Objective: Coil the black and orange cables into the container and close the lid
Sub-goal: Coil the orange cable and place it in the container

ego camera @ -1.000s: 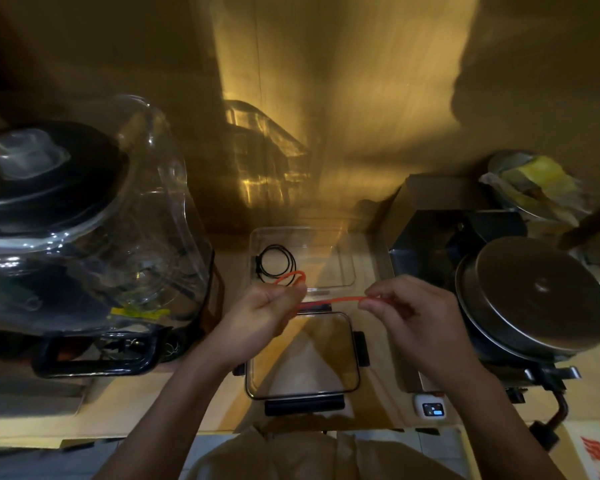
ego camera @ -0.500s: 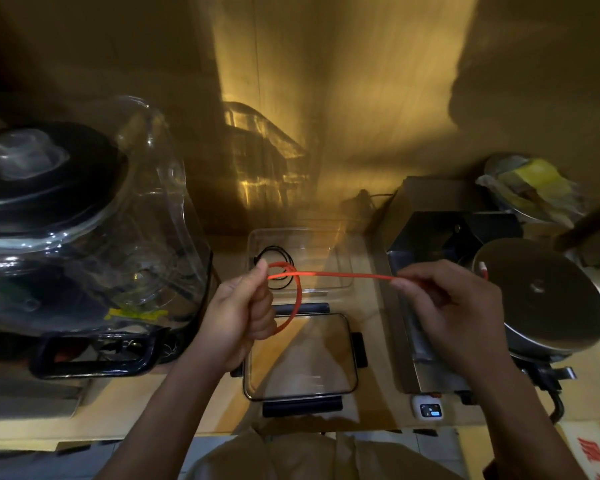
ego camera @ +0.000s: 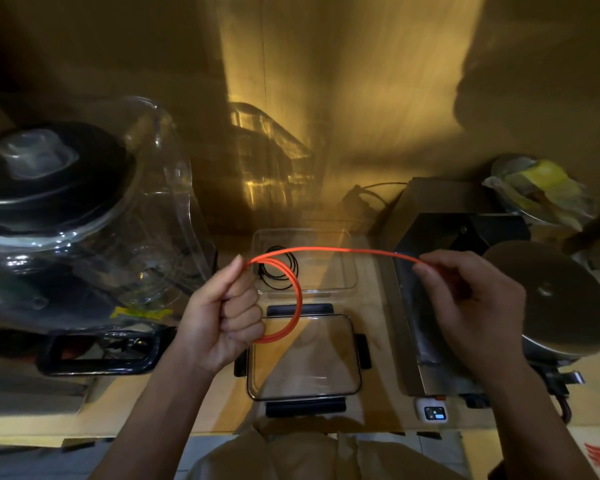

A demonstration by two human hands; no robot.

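My left hand (ego camera: 222, 313) is fisted around loops of the orange cable (ego camera: 326, 250), which hang to the right of the fist above the table. From the fist the cable arcs to the right into my right hand (ego camera: 465, 299), which pinches it between thumb and fingers. Behind my left hand stands the clear open container (ego camera: 340, 268), with the coiled black cable (ego camera: 278, 271) lying in its left part. The clear lid (ego camera: 305, 358) with black clips lies flat on the wooden table, nearer to me than the container.
A large blender jar (ego camera: 84, 216) with a black lid fills the left side. A metal box (ego camera: 437, 306) and a round steel scale (ego camera: 548, 296) stand at the right. A small white device (ego camera: 432, 408) lies near the table's front edge.
The orange loop in my left hand has grown larger with more turns. My right hand has moved right along the cable, stretching a longer span between the hands.
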